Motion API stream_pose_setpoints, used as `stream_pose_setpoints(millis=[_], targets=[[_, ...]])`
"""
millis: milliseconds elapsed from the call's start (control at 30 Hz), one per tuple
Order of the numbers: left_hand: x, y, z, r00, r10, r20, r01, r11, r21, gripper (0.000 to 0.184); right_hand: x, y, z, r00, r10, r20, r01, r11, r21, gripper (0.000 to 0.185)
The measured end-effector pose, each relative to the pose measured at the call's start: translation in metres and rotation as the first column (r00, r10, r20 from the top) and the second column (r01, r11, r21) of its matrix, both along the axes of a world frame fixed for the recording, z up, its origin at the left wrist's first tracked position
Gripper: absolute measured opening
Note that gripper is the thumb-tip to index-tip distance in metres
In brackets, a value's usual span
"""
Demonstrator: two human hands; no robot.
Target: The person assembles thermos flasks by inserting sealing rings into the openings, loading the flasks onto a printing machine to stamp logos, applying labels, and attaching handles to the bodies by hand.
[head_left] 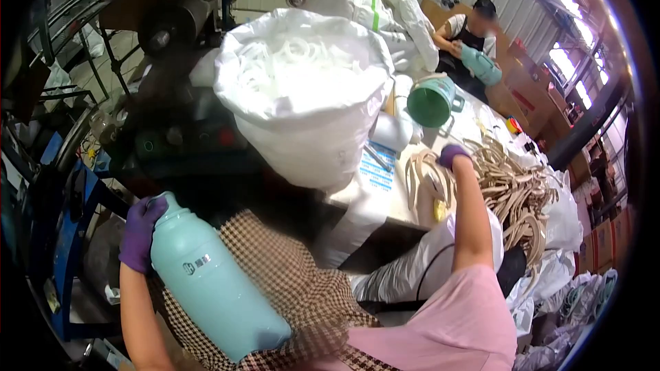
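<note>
My left hand (142, 232), in a purple glove, is closed around the neck end of a light blue thermos flask shell (206, 280). The shell lies slanted across my lap on a checked apron (275, 251), with a small dark logo facing up. Far out on the worktable, my right hand (454, 156), also gloved in purple, is at the edge of a pile of beige curved strips (512, 178). Its fingers are mostly hidden, so I cannot tell whether it grips one. Just beyond it, a green-blue mug-like container with a handle (432, 102) lies on its side.
A big white sack (302, 117) full of white translucent rings stands ahead of me. Dark machinery (172, 141) is at the left, beside a blue metal frame (65, 233). Across the table, a co-worker (474, 45) holds another light blue flask. Cartons (601, 247) stand at the far right.
</note>
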State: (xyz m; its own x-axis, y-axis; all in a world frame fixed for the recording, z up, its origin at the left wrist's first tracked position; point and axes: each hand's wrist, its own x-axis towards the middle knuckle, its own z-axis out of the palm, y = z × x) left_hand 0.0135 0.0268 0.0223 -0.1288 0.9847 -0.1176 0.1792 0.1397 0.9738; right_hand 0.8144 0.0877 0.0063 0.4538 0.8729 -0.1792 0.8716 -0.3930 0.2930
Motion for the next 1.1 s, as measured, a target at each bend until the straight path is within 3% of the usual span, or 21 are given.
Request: stream_pose_setpoints(millis=[67,133,200,233,267,333,367,433,467,533,600,633,667,733,767,800,833,867,933,1067,1100], targets=[[-0.007,-0.002,-0.006,0.999,-0.004,0.039,0.005,1.000,-0.014,0.042,-0.056,-0.026,0.018,0.993,-0.060,-0.100,0.058,0.998,-0.028,0.049],[-0.012,-0.010,-0.003,0.998,0.008,0.069,-0.006,0.999,-0.037,0.046,-0.062,-0.037,-0.020,0.990,-0.025,-0.142,0.013,0.996,-0.090,0.049],[-0.008,-0.016,0.008,0.999,-0.040,-0.021,0.038,0.995,-0.095,0.056,-0.047,-0.044,-0.081,0.977,-0.106,-0.184,0.154,0.949,0.274,0.037],[0.000,-0.022,0.020,0.994,-0.055,-0.098,0.042,0.991,-0.130,0.061,-0.033,-0.045,-0.095,0.970,-0.087,-0.228,0.165,0.922,0.351,0.031],[-0.006,-0.017,0.009,0.988,-0.021,-0.155,0.004,0.994,-0.106,0.060,-0.005,-0.051,-0.114,0.924,0.009,-0.381,0.216,0.812,0.542,0.029],[-0.018,-0.009,-0.012,0.983,0.018,-0.184,-0.032,0.997,-0.072,0.056,0.039,-0.037,-0.089,0.986,-0.067,-0.154,0.165,0.534,0.829,0.022],[-0.008,-0.017,0.000,0.982,0.043,-0.183,-0.044,0.999,0.000,0.058,0.060,-0.029,-0.075,0.989,-0.135,-0.059,0.106,0.370,0.923,0.022],[-0.006,-0.018,-0.004,0.987,0.106,-0.120,-0.099,0.993,0.059,0.058,0.021,-0.022,0.013,0.947,0.252,-0.199,0.245,-0.168,0.955,0.029],[-0.006,-0.022,0.016,0.995,-0.094,-0.034,0.096,0.993,0.068,0.055,-0.019,-0.024,0.053,0.892,0.417,-0.175,0.308,-0.277,0.910,0.030],[-0.012,-0.018,-0.005,0.981,-0.046,0.187,0.021,0.991,0.134,0.055,-0.141,-0.034,0.099,0.655,0.737,-0.169,0.436,-0.186,0.880,0.030],[-0.013,-0.021,0.001,0.871,-0.119,0.476,0.066,0.990,0.128,0.061,-0.278,-0.045,0.121,0.170,0.944,-0.283,0.480,0.171,0.861,0.031],[-0.009,-0.029,0.001,0.777,-0.144,0.612,0.090,0.989,0.119,0.064,-0.346,-0.052,0.120,-0.119,0.914,-0.389,0.412,0.402,0.818,0.031],[0.001,-0.041,0.005,0.761,-0.083,0.644,0.037,0.996,0.084,0.069,-0.409,-0.058,0.114,-0.369,0.794,-0.483,0.295,0.593,0.749,0.032],[0.017,-0.052,0.029,0.727,-0.010,0.687,-0.075,0.993,0.094,0.078,-0.508,-0.067,0.090,-0.675,0.455,-0.581,0.070,0.824,0.563,0.033],[-0.005,-0.049,0.003,0.556,-0.312,0.770,0.104,0.946,0.308,0.088,-0.544,-0.068,0.075,-0.753,0.302,-0.585,-0.001,0.888,0.459,0.034],[-0.008,-0.057,0.012,0.606,-0.427,0.671,0.209,0.900,0.383,0.088,-0.566,-0.066,0.064,-0.794,0.195,-0.576,-0.036,0.930,0.365,0.035],[-0.006,-0.065,0.021,0.557,-0.405,0.725,0.178,0.911,0.372,0.089,-0.583,-0.063,0.063,-0.819,0.116,-0.563,-0.056,0.959,0.279,0.036],[-0.007,-0.072,0.025,0.501,-0.374,0.780,0.146,0.925,0.350,0.089,-0.594,-0.063,0.068,-0.736,0.074,-0.673,-0.086,0.976,0.202,0.035],[-0.021,-0.077,0.010,0.437,-0.376,0.817,0.104,0.923,0.370,0.086,-0.607,-0.054,0.067,-0.818,-0.186,-0.544,-0.180,0.981,-0.066,0.034],[-0.032,-0.081,-0.018,0.433,-0.395,0.810,0.040,0.906,0.421,0.083,-0.623,-0.047,0.050,-0.753,-0.194,-0.629,-0.234,0.972,-0.019,0.031],[-0.033,-0.081,-0.018,0.326,-0.479,0.815,0.084,0.873,0.480,0.065,-0.628,-0.045,0.050,-0.707,-0.183,-0.683,-0.227,0.974,-0.027,0.030]])
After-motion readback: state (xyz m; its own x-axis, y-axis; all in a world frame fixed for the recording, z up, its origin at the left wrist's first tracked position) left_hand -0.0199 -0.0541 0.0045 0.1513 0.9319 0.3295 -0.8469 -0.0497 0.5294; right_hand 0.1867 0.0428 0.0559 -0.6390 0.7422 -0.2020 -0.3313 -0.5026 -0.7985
